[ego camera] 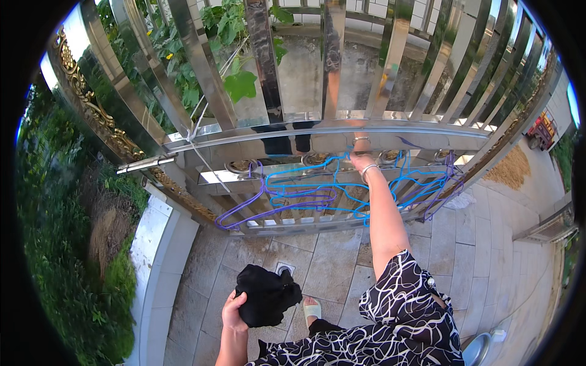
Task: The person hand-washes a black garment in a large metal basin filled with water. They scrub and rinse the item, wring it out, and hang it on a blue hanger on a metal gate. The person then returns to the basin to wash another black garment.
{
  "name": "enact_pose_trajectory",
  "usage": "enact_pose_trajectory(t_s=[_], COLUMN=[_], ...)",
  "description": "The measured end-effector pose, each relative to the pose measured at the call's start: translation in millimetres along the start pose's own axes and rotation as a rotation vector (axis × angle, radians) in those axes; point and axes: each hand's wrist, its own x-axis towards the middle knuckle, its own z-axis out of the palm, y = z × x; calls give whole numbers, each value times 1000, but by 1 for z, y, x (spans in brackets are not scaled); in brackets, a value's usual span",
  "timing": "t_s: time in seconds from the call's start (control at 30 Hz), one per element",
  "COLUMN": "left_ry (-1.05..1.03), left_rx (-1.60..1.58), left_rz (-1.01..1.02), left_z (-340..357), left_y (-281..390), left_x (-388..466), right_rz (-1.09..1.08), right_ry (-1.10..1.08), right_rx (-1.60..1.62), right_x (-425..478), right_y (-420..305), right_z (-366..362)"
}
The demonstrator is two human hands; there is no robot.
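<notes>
My left hand [235,312] grips a bunched black cloth [265,297], held low over the paving. The cloth's folds hide what kind of piece it is. My right hand [361,162], with a silver bangle on the wrist, reaches forward to the gate rail and closes around the top of a blue clothes hanger [304,185]. Left of it, purple hangers [242,212] hang from the stainless steel gate [293,141]. More blue hangers [417,176] and purple hangers [451,180] hang tangled to the right, partly behind my forearm.
A white cord [198,120] is tied around the gate bars. A low tiled wall [153,256] runs along the left, beside plants. A floor drain [285,268] lies behind the cloth. At lower right stands a metal basin [477,350]. A red vehicle [541,130] is far right.
</notes>
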Motion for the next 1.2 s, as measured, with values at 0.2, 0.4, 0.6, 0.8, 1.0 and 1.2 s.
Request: enact_pose_trajectory(t_s=[0.2, 0.4, 0.6, 0.8, 1.0, 1.2], left_ry=[75, 39, 45, 43, 3, -134], left_rx=[50, 94, 82, 80, 289, 992], left_rz=[122, 220, 216, 226, 192, 283], left_z=[-7, 0, -6, -1, -7, -25], left_y=[17, 24, 29, 30, 16, -4], left_x=[-13, -7, -20, -29, -34, -46], right_rz=[391, -141, -486, -372, -12, 133], right_ry=[-664, -775, -716, -693, -1065, -936], right_rx=[135, -65, -258, 25, 432, 682], right_x=[-106, -153, -211, -279, -379, -420], right_y=[-45, -21, -39, -55, -103, -130], right_z=[-13, 5, 10, 22, 67, 109])
